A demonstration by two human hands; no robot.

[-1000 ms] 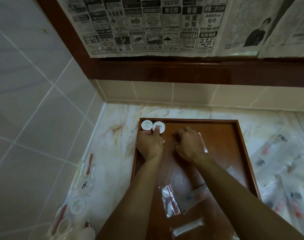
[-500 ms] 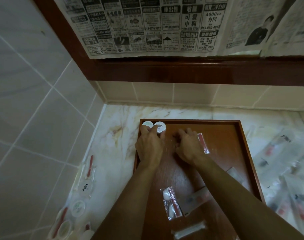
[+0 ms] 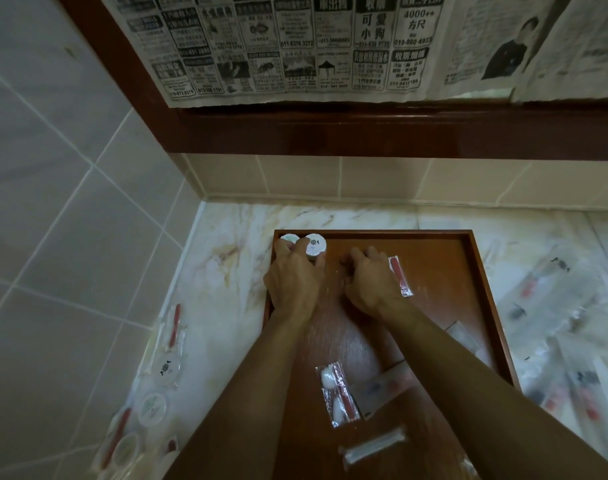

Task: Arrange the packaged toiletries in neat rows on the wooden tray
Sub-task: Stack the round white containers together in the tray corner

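Observation:
The wooden tray (image 3: 365, 233) lies on the marble counter. Two round white packs (image 3: 288, 238) (image 3: 315, 244) stand side by side in its far left corner. My left hand (image 3: 294, 284) reaches over them, with the right-hand pack pinched between forefinger and thumb. My right hand (image 3: 366, 284) rests curled on the tray just to the right, with a clear packet holding a red stick (image 3: 399, 275) jutting from its outer side. Nearer me on the tray lie a packet with cotton pieces (image 3: 337, 393), a flat sachet (image 3: 387, 382) and a long thin packet (image 3: 372, 446).
Left of the tray, loose packets (image 3: 171, 344) and round packs (image 3: 152, 407) lie along the tiled wall. A heap of clear packets (image 3: 555, 306) covers the counter on the right. A dark wooden frame covered with newspaper (image 3: 330, 133) hangs over the back wall.
My left hand slid further into the tray's far left corner and its fingers now straddle the round packs. The right hand stayed nearly where it was.

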